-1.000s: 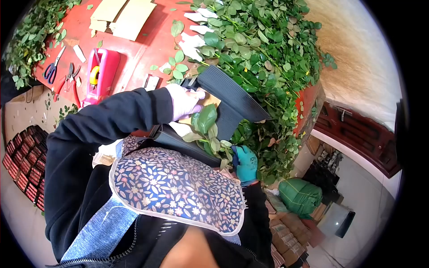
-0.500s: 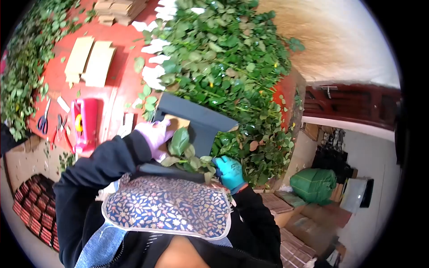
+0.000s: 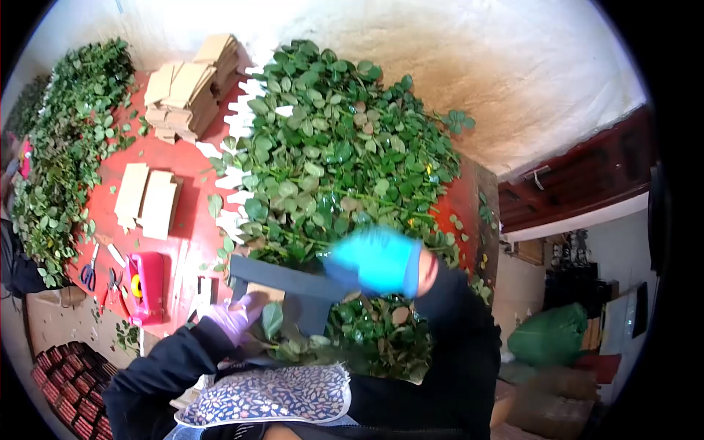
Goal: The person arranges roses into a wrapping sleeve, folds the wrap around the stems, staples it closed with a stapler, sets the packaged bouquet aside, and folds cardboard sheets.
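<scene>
Cardboard stack [image 3: 180,99] on table [image 3: 192,249] — between leafy heaps [image 3: 352,147], behind tape dispenser [image 3: 153,293].

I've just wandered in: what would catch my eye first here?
Probably the big heap of green leafy stems, spread across the red tabletop near the pale wall. Next, the bright blue-gloved right hand, blurred over the heap's near part, and the pale lilac-gloved left hand by a small brown cardboard piece. A glossy pink tape dispenser stands out at left.
</scene>
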A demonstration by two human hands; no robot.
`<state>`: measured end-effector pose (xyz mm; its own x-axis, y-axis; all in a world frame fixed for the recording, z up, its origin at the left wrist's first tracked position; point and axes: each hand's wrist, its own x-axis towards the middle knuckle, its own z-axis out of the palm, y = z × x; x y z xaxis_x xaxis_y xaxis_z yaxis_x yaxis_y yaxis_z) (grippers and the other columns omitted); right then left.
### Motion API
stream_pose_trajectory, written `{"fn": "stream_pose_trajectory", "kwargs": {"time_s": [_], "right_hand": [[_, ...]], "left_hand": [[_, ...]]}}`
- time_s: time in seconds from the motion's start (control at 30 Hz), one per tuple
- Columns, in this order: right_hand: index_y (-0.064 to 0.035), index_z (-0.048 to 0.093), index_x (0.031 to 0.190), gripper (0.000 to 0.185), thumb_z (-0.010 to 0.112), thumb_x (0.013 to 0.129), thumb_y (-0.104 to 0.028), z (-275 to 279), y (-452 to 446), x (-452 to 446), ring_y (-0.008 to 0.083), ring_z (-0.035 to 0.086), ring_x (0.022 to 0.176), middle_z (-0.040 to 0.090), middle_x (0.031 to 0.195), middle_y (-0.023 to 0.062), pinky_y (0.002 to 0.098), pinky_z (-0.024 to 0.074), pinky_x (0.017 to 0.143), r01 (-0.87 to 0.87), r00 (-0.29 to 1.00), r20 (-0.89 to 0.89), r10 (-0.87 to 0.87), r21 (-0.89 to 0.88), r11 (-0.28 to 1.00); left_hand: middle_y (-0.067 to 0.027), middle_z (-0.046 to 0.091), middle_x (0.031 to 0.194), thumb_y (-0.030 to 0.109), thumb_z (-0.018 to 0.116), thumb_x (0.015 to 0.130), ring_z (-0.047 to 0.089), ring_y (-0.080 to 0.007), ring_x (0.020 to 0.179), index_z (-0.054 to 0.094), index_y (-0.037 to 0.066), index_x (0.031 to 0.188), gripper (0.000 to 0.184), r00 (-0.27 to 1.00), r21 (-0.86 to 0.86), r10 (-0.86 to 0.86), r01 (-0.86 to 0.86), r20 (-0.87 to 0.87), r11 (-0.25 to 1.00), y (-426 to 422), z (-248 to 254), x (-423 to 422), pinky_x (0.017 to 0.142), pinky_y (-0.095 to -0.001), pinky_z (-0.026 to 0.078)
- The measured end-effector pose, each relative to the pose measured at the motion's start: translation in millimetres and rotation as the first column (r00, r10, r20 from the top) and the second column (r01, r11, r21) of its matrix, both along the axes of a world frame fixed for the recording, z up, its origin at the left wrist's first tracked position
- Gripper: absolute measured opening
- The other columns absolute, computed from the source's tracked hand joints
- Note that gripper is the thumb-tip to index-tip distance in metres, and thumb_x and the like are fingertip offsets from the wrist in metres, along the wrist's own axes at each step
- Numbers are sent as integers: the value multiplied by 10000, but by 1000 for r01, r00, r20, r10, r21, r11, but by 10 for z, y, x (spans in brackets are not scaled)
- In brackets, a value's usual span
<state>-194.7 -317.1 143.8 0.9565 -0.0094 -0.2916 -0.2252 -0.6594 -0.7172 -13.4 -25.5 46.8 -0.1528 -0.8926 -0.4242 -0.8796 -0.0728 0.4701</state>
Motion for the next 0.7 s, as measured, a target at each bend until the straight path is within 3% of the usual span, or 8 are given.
{"fn": "stream_pose_trajectory", "kwargs": {"time_s": [0.07,0.17,0.27,0.3,0.33,0.47,0.63,0.7], "right_hand": [[-97,676,1114,292,614,900,-286,-360,-756,509,377,662,907,683,1005,207,451,530,803,156,896,443,26,-371,915],[-75,663,1124,283,540,907,-209,-639,-1730,1447,382,650,973,678,1061,208,471,521,832,497,826,519,-221,-484,721],[-80,665,1088,261,548,890,-202,-1149,-2466,2056,375,650,985,682,1060,195,499,501,849,627,750,588,-304,-482,612],[-88,660,1081,253,556,882,-205,-1327,-2635,2168,368,654,974,686,1047,186,505,498,835,632,768,557,-317,-576,518],[-96,655,1075,247,564,874,-207,-1372,-2739,2256,362,658,963,689,1034,177,511,495,822,623,782,525,-336,-662,416],[-96,630,1022,232,649,824,-217,-1481,-2695,2300,350,669,926,689,982,170,514,500,775,554,830,440,-344,-722,415],[-110,655,1009,202,597,883,-258,-1339,-2461,1981,344,677,876,688,935,154,487,527,753,226,972,166,-165,-847,482],[-149,667,1074,232,593,887,-264,-1298,-2473,1866,347,665,920,683,982,156,492,520,775,232,969,150,-194,-823,519]], "left_hand": [[-135,419,1463,154,804,665,631,-345,1074,406,137,1453,883,1000,6,30,-30,-5,1000,26,-33,-10,877,-397,549],[-96,441,1472,125,768,714,622,-299,1130,437,183,1441,801,999,-94,40,-40,-2,995,85,-136,-16,848,-355,571],[-74,485,1447,75,575,885,613,-272,1154,491,215,1413,553,997,-167,79,-74,22,983,120,-222,-70,895,-336,552],[-130,407,1495,129,782,695,605,-379,1116,422,173,1454,841,995,12,87,-86,-40,996,104,-204,-44,911,-423,529],[-118,411,1494,131,782,698,618,-369,1092,427,177,1450,833,996,-2,87,-87,-28,996,127,-232,-53,898,-414,534],[-84,403,1511,170,778,725,650,-331,1023,439,196,1439,791,994,92,107,-107,0,990,31,8,-59,836,-389,555],[-67,371,1539,247,770,765,658,-317,1006,420,223,1454,773,991,85,127,-125,-28,989,-16,21,-81,796,-388,565],[-69,363,1545,253,767,769,657,-325,1015,416,229,1457,773,994,144,106,-105,0,984,-69,83,-70,810,-397,561]]}}
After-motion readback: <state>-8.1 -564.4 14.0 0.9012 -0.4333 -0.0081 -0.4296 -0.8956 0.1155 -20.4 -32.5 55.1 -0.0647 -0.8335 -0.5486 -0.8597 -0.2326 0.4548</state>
